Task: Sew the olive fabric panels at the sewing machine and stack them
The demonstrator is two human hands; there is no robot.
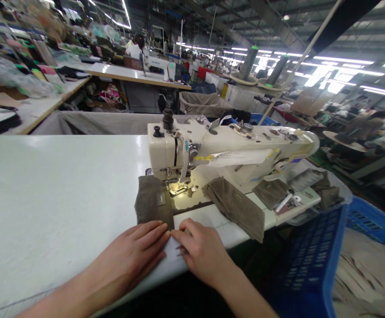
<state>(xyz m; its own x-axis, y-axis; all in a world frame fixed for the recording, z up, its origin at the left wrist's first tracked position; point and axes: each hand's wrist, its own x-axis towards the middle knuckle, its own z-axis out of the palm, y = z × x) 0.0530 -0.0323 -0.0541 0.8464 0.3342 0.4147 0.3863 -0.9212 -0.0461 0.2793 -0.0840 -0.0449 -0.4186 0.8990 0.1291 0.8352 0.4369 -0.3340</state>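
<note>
A brown fabric piece (151, 201) with a small dark label lies on the pale table, its right edge beside the sewing machine's lit presser foot (179, 190). My left hand (139, 251) lies flat on the near end of the fabric, fingers stretched out. At the fabric's near right corner, my right hand (199, 247) pinches the edge with thumb and forefinger. A small pointed metal tool (181, 251) pokes out from under its curled fingers. The sewing machine (225, 150) stands just beyond both hands.
Folded brown fabric pieces (235, 205) lie right of the needle plate. A blue crate (311, 256) holding light fabric stands at the lower right. Thread cones (248, 64) rise behind the machine. Farther back, a person in white (134, 49) sits near another machine.
</note>
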